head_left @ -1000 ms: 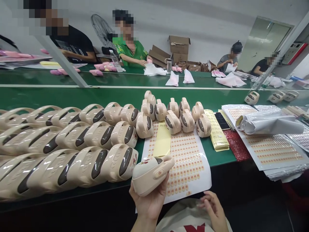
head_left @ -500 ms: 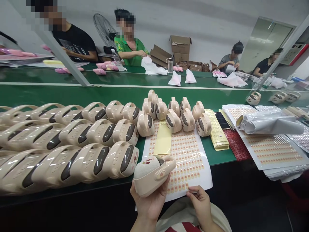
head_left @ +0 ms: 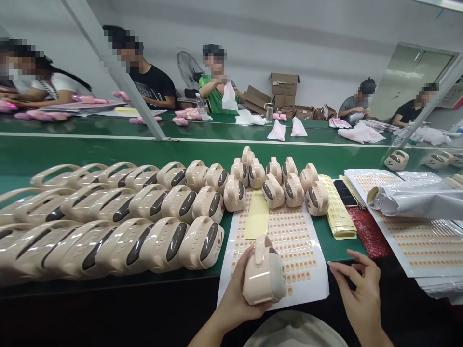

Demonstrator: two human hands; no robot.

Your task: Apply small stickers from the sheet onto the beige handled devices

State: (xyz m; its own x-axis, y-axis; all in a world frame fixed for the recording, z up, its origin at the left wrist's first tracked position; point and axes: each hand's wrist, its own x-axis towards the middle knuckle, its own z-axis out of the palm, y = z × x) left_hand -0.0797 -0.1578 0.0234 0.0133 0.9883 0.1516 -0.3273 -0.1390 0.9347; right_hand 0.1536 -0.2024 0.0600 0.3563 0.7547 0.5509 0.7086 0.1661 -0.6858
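Note:
My left hand (head_left: 235, 294) is wrapped round a beige portable speaker (head_left: 262, 284) with a carry handle. The speaker is held above the front of a white sticker sheet (head_left: 318, 289), its handle up and its pale mesh front turned to the right. My right hand (head_left: 358, 284) hovers beside the sheet's right edge, thumb and index fingertips together, the other fingers loosely bent. Anything in that pinch is too small to make out. Rows of small orange and cream stickers (head_left: 289, 246) cover the sheet, and a yellow paper strip (head_left: 257, 217) lies on it.
Rows of matching speakers (head_left: 159, 246) fill the left, with a smaller group (head_left: 284, 190) behind the sheet. Yellow sticker strips (head_left: 336, 207), a phone (head_left: 345, 193) and more sticker sheets (head_left: 408, 246) lie to the right. Co-workers sit across the green bench (head_left: 202, 144).
My left hand has turned the speaker so its handle points up and its mesh front faces right. My right hand has lifted off the sheet and moved right. The view has shifted left.

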